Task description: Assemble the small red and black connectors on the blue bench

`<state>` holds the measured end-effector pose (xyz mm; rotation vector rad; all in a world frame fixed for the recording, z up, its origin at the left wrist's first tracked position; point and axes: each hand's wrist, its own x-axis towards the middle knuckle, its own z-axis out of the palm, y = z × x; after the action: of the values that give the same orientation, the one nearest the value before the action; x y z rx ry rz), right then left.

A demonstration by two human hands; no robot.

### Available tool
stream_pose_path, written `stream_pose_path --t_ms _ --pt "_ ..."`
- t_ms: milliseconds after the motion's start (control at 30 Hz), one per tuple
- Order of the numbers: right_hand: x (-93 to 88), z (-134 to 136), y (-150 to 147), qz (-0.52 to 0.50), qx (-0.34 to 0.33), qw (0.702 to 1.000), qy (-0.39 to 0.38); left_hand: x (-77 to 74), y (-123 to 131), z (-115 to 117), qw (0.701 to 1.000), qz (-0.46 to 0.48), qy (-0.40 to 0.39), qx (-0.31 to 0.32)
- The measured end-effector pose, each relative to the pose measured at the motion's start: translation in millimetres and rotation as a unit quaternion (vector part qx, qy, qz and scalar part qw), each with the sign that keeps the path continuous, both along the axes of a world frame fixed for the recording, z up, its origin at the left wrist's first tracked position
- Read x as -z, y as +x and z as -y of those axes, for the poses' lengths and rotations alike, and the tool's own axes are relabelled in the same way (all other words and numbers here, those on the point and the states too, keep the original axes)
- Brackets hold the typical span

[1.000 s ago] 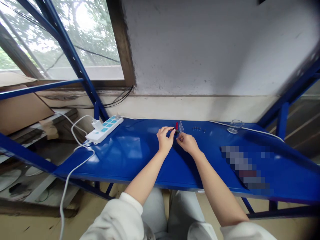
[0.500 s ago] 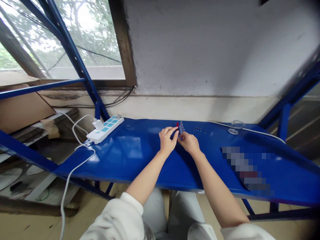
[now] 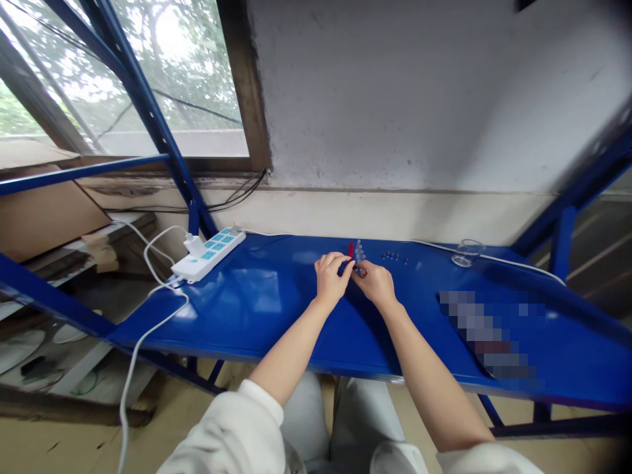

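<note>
The left hand (image 3: 329,280) and right hand (image 3: 375,283) curl nearly shut; their tiny hold is unclear. A small red plastic piece (image 3: 351,249) stands at twelve o'clock.

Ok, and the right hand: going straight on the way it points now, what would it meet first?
Probably the small clear ridged plastic piece just ahead of the right hand, beside the red piece; depth is unclear, so the hand may already touch it.
</note>
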<state>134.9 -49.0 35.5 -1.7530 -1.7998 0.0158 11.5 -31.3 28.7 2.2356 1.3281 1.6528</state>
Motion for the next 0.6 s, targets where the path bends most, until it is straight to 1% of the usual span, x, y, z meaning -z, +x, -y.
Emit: stream_pose_path --t_ms 200,300,433,600 --pt "0.6 0.3 -0.7 0.001 0.001 1.000 0.007 -1.6 -1.0 -1.9 0.999 0.023 -0.033 0.004" --pt "0.5 0.8 -1.4 -0.013 -0.009 1.000 0.020 -1.6 -0.4 -2.9 0.997 0.048 -0.054 0.024" --pt "0.6 1.2 -4.1 -0.039 -0.039 0.998 0.026 0.1 -0.5 -5.6 0.991 0.089 -0.077 0.060" --pt "3.5 -0.5 -4.7 -0.056 -0.054 0.997 0.028 2.8 -2.2 -10.0 0.984 0.115 -0.115 0.070"
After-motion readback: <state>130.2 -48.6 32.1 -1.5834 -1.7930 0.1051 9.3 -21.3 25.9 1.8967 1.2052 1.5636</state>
